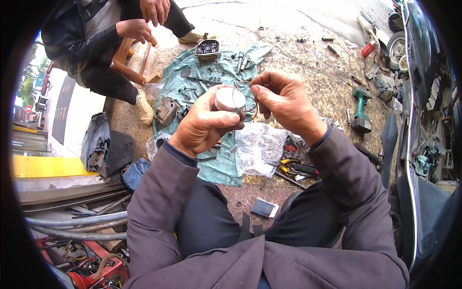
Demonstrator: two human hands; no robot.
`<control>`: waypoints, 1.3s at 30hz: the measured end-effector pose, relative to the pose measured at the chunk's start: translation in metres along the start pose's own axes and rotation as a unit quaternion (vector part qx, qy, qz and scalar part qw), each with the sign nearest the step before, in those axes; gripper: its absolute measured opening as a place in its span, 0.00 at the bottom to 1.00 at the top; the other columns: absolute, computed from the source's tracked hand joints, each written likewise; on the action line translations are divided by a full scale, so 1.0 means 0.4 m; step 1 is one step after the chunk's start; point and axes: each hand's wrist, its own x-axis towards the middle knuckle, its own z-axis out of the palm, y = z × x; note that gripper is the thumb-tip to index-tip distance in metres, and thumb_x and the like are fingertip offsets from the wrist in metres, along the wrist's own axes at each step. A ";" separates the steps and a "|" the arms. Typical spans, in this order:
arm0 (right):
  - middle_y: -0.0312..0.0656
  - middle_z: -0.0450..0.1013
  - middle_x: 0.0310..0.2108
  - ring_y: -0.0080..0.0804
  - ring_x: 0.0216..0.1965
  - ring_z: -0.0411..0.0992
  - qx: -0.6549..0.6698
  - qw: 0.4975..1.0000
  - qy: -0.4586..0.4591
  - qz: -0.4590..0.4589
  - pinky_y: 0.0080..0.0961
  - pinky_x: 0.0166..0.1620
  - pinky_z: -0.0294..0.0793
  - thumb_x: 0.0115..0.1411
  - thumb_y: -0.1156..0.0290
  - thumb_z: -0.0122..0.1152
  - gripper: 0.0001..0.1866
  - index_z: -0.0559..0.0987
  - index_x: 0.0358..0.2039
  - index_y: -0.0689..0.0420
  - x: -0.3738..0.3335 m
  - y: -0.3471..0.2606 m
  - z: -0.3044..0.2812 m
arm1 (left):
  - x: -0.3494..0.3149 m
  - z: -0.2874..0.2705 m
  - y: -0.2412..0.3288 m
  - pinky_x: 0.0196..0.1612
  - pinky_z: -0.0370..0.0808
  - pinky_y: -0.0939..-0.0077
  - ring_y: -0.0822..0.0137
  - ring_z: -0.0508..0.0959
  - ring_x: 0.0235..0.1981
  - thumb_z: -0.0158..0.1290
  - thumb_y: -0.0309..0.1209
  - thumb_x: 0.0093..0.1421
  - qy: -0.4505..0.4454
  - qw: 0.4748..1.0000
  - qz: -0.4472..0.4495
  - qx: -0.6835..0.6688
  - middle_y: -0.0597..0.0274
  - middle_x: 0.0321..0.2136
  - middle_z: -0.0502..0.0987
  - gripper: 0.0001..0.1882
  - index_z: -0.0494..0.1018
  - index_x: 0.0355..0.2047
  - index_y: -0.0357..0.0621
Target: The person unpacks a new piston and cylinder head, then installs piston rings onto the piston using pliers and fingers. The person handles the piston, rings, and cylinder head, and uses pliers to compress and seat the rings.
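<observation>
My left hand (204, 118) is wrapped round a silvery engine piston (229, 99), holding it up over a green cloth (211, 167). A thin wavy line, like an oil-ring expander, crosses the piston's top. Close on its right, my right hand (284, 100) has thumb and forefinger pinched on a thin dark piston ring (256, 113), which hangs in a curve beside the piston. Whether the ring touches the piston I cannot tell. Beyond the hands, an engine valve (186, 72), bolts and small metal parts lie on the cloth.
A cylinder head cover (208, 49) and a metal casting (167, 111) lie by the cloth. Clear plastic wrap (260, 149) and pliers (288, 169) are nearer me. A green cordless drill (361, 110) stands right. Another person (91, 48) sits at the far left, beside a wooden stool (127, 67).
</observation>
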 end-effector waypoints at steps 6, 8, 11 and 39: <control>0.37 0.77 0.23 0.18 0.25 0.72 -0.111 0.991 0.019 -0.070 0.21 0.30 0.72 0.60 0.74 0.62 0.05 0.81 0.33 0.62 -0.004 -0.001 0.014 | 0.005 -0.009 -0.005 0.40 0.79 0.71 0.63 0.79 0.42 0.58 0.40 0.59 -0.042 0.998 -0.013 -0.046 0.56 0.44 0.76 0.30 0.64 0.57 0.40; 0.39 0.77 0.22 0.20 0.25 0.73 -0.131 0.988 0.026 -0.081 0.23 0.30 0.73 0.59 0.74 0.62 0.05 0.81 0.34 0.61 -0.005 0.000 0.016 | 0.007 -0.010 -0.006 0.39 0.78 0.71 0.61 0.79 0.41 0.56 0.39 0.61 -0.039 0.998 -0.019 -0.038 0.55 0.45 0.76 0.28 0.64 0.57 0.40; 0.29 0.74 0.25 0.11 0.25 0.66 -0.142 0.984 0.019 -0.101 0.14 0.28 0.67 0.63 0.76 0.61 0.05 0.80 0.38 0.62 -0.004 0.002 0.020 | 0.007 -0.009 -0.005 0.37 0.81 0.70 0.66 0.80 0.38 0.53 0.30 0.62 -0.043 0.991 -0.046 -0.122 0.61 0.39 0.76 0.16 0.67 0.49 0.42; 0.38 0.77 0.27 0.17 0.30 0.71 -0.038 0.997 -0.059 -0.045 0.19 0.33 0.72 0.62 0.76 0.61 0.06 0.81 0.35 0.65 0.014 0.025 0.014 | 0.006 -0.004 -0.003 0.28 0.75 0.68 0.56 0.78 0.34 0.44 0.39 0.58 -0.094 0.988 -0.068 -0.101 0.50 0.38 0.76 0.23 0.65 0.51 0.38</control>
